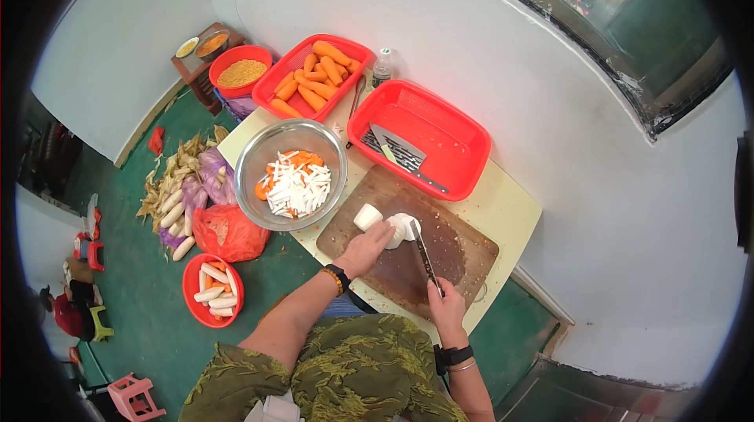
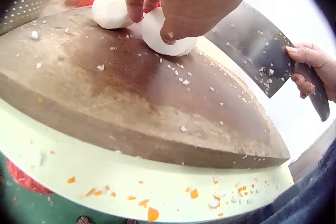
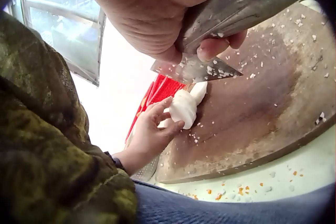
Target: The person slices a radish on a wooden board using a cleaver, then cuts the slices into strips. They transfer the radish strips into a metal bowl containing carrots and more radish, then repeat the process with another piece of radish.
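Note:
On the wooden chopping board [image 1: 357, 245], my left hand [image 1: 367, 251] holds a peeled white radish piece [image 2: 159, 37], thumb and fingers curled about its sides. Slices of white radish [image 1: 408, 225] lean together at its right end, by the blade. A second short radish chunk [image 1: 367, 217] lies just beyond my left fingers. My right hand [image 1: 448, 310] grips the handle of a cleaver [image 1: 424, 253], the broad blade upright beside the cut end. White crumbs stick to the blade [image 2: 252, 50] and dot the board.
Behind the board stands a red basket [image 1: 471, 139] with a grater [image 1: 404, 157] in it. At left, a steel bowl [image 1: 245, 186] holds white and orange strips. Another red basket [image 1: 263, 92] holds carrots. A red tub [image 1: 188, 296] of radishes and carrots stands on the floor.

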`<state>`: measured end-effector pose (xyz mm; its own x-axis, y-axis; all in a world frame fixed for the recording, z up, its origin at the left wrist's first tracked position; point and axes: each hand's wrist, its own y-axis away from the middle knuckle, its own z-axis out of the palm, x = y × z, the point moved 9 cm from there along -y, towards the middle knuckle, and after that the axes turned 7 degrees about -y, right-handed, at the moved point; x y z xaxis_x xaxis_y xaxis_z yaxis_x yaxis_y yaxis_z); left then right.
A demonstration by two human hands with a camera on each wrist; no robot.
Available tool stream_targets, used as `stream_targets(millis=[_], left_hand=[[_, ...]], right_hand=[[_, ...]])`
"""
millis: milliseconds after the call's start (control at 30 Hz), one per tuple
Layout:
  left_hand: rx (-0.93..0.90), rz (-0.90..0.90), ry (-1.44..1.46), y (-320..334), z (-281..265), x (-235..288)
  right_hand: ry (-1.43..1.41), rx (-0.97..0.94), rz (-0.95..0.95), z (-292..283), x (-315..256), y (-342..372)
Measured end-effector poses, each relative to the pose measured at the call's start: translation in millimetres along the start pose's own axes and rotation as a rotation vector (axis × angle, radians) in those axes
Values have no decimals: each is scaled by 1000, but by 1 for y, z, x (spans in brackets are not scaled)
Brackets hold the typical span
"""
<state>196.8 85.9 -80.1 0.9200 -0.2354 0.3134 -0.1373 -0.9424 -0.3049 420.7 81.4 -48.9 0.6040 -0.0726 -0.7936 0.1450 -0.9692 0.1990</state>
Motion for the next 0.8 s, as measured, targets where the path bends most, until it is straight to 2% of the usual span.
stream_targets(millis=[233,367,433,633,800], left_hand=[[-14,25,-17,3,-2,1],[32,40,-33,8,2,-3],[79,61,-45,9,-4,-3],[49,15,-13,11,-22,-2],[3,4,26,17,-15,-2]], right_hand=[[-7,-4,-10,1,7,0],[-6,41,-85,1,10,0],[-13,8,-56,1,8,1],[-43,-16,-58,4,14,-2],[-34,12,-107,3,14,-4]])
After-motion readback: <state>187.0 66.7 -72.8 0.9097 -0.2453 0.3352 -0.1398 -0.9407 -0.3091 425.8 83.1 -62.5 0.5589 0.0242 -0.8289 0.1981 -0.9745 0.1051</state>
